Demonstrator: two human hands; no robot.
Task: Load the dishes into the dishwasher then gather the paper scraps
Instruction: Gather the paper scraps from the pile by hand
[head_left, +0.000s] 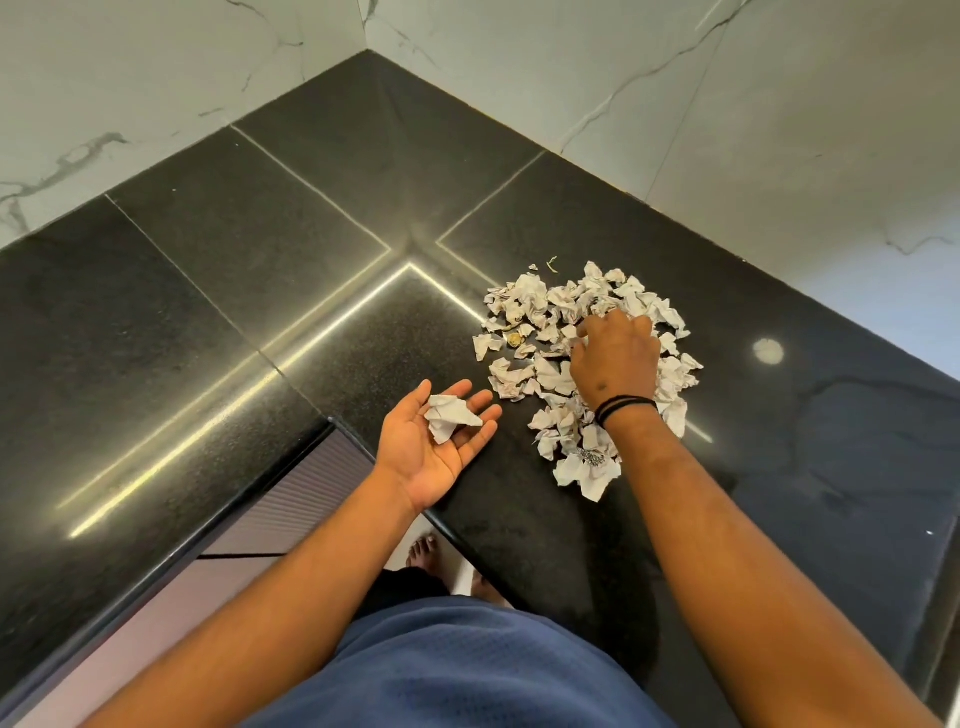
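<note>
your right hand (613, 358) presses curled fingers into the crumpled white paper scraps (524, 312) heaped on the black counter (260, 291); whether they pinch any is hidden. your left hand (434, 441) lies palm-up, flat, cradling one scrap (448, 414)

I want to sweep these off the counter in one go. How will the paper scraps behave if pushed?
The scraps look crumpled and thin, so probably very light and floppy. Loose in a pile on the glossy counter, they would likely slide easily but scatter. The one in the left hand keeps its creases, so it should crush without springing back.
</note>
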